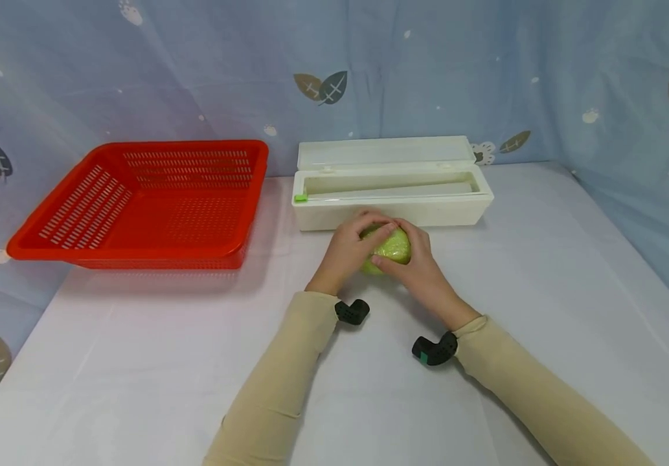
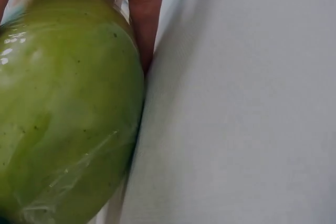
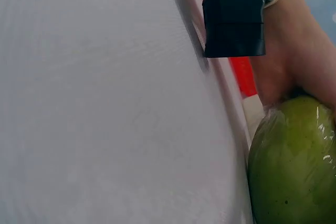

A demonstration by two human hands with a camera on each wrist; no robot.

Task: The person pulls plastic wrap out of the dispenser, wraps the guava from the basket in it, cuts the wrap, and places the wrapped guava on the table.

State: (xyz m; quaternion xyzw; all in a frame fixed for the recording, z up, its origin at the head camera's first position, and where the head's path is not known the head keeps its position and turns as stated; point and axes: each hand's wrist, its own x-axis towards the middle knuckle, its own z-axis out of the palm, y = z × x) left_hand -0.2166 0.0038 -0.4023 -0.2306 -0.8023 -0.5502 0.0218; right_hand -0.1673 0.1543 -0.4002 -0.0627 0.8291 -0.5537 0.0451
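A round green fruit [image 1: 397, 246] with dark specks, wrapped in clear cling film, sits on the white cloth. My left hand [image 1: 348, 249] curves round its left side, fingers bent over the top. From the right, my right hand [image 1: 424, 272] holds it, with the thumb across the near face. The left wrist view shows the fruit [image 2: 71, 103] up close, its film wrinkled and shiny. In the right wrist view the fruit [image 3: 296, 166] fills the lower right corner. Directly behind the hands stands a white cling film dispenser [image 1: 392, 213], its lid raised and a pale roll inside.
A red slotted plastic basket [image 1: 235, 252] stands at the back left. A small green slider [image 1: 300, 198] sits at the dispenser's left front edge. White cloth [image 1: 153, 362] covers the table, and a blue patterned curtain [image 1: 416, 77] hangs behind and at both sides.
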